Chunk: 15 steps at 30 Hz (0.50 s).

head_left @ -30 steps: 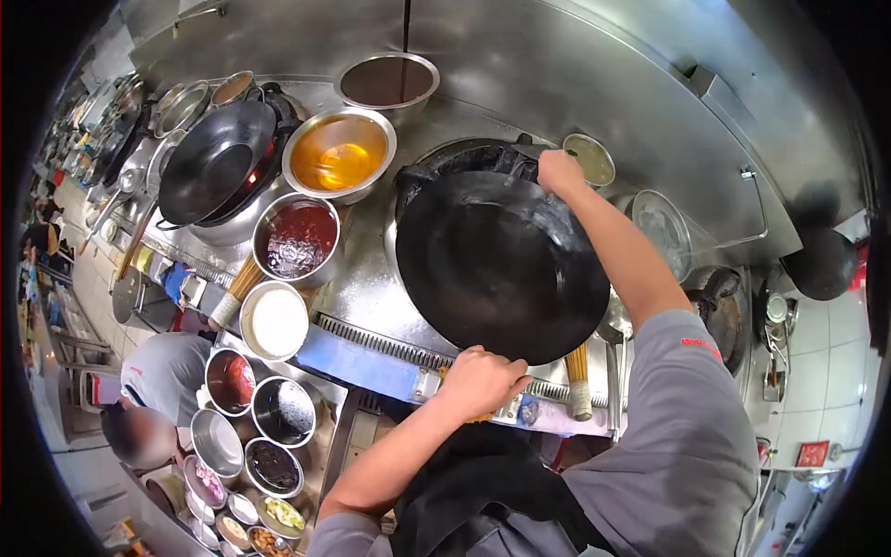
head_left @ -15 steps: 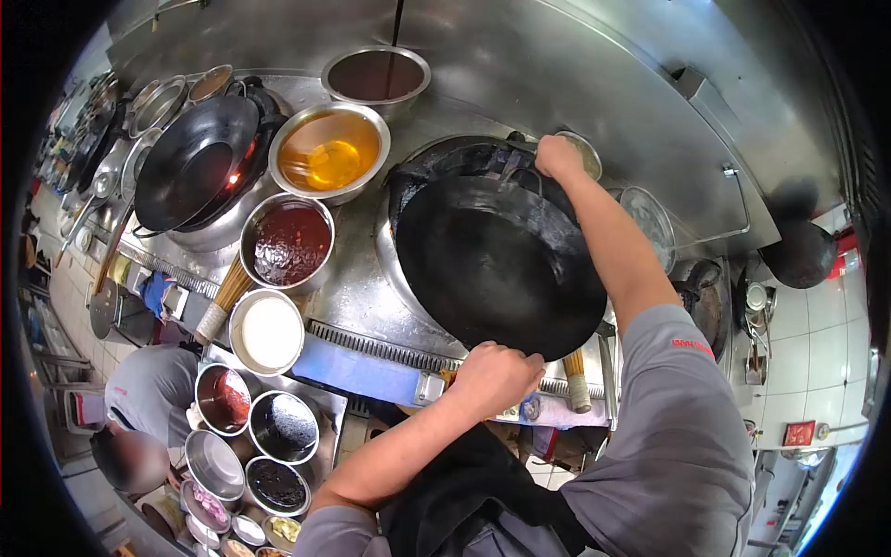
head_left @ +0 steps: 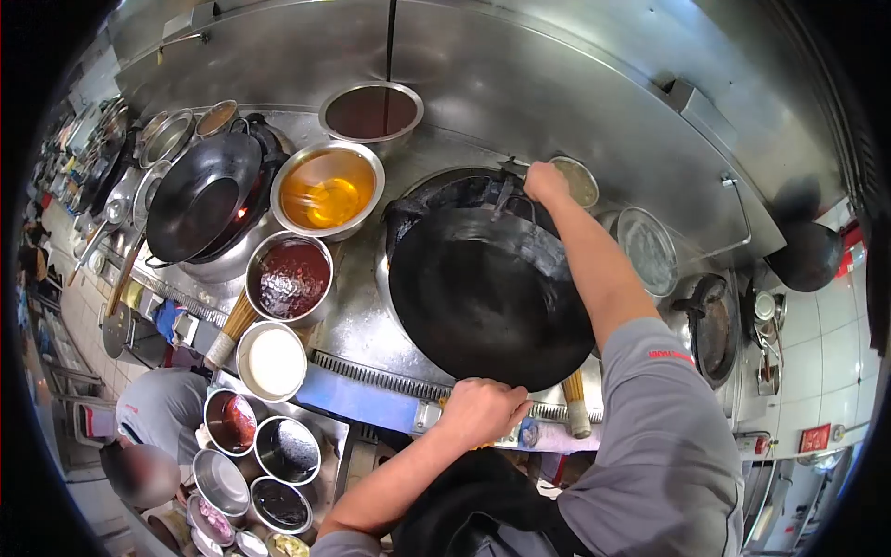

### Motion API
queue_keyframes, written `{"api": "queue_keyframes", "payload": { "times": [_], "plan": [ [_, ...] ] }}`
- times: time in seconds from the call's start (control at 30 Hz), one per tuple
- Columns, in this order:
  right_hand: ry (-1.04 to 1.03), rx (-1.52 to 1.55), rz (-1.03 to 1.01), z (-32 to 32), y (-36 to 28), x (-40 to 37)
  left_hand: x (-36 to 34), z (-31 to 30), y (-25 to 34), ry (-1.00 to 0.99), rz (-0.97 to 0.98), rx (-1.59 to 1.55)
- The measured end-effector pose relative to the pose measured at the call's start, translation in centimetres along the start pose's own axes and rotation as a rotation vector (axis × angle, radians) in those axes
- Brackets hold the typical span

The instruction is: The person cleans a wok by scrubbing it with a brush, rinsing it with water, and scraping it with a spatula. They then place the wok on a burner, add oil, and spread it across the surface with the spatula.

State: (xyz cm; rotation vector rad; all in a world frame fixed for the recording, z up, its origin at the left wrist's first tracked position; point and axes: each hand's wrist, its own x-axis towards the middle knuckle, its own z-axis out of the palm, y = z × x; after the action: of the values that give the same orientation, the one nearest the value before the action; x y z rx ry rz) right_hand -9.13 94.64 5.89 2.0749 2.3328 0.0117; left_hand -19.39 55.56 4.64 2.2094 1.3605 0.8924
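Observation:
A large black wok [head_left: 492, 297] rests tilted over the burner ring in the middle, its inside dark and bare. My left hand [head_left: 483, 410] is closed on the wok's near rim, fingers wrapped round the edge. At the far side, my right hand [head_left: 546, 182] is a fist around a dark handle-like piece [head_left: 512, 167] beside the wok's far edge; what exactly it grips is partly hidden by the hand. A bowl with pale contents [head_left: 577, 181] stands just behind my right hand.
Left of the wok stand bowls of amber liquid [head_left: 327, 190], dark red sauce [head_left: 290, 277] and white contents [head_left: 271, 360]. A second wok [head_left: 204, 197] sits farther left over a glowing burner. A person [head_left: 162, 408] bends at lower left. A strainer [head_left: 647, 251] lies at right.
The camera view has shifted, so most of the scene appears lower. Both hands keep their places at the wok, with no clear change of hold.

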Motion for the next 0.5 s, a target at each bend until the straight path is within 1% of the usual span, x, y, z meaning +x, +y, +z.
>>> {"api": "queue_keyframes", "payload": {
  "times": [0.1, 0.17, 0.3, 0.4, 0.47, 0.5],
  "plan": [
    [0.002, 0.022, 0.025, 0.2, -0.2, 1.6, 0.1, -0.2, -0.3, 0.063, 0.012, -0.056],
    [-0.056, -0.116, -0.119, -1.5, -0.2, 1.0, 0.2, 0.0, -0.6, 0.079, 0.021, -0.08],
    [-0.116, -0.162, -0.104, -2.3, -0.2, 0.2, 0.2, -0.2, -0.8, 0.092, 0.046, -0.13],
    [-0.153, -0.183, -0.094, -1.4, -0.3, 2.4, 0.2, -0.1, -0.9, 0.085, 0.035, -0.155],
    [-0.191, -0.178, -0.106, 1.3, 0.7, 5.4, -0.2, 0.1, -0.7, 0.082, 0.021, -0.168],
    [-0.141, -0.194, -0.103, 2.8, 1.1, 6.9, -0.3, 0.3, -0.7, 0.091, 0.029, -0.173]
  ]
}}
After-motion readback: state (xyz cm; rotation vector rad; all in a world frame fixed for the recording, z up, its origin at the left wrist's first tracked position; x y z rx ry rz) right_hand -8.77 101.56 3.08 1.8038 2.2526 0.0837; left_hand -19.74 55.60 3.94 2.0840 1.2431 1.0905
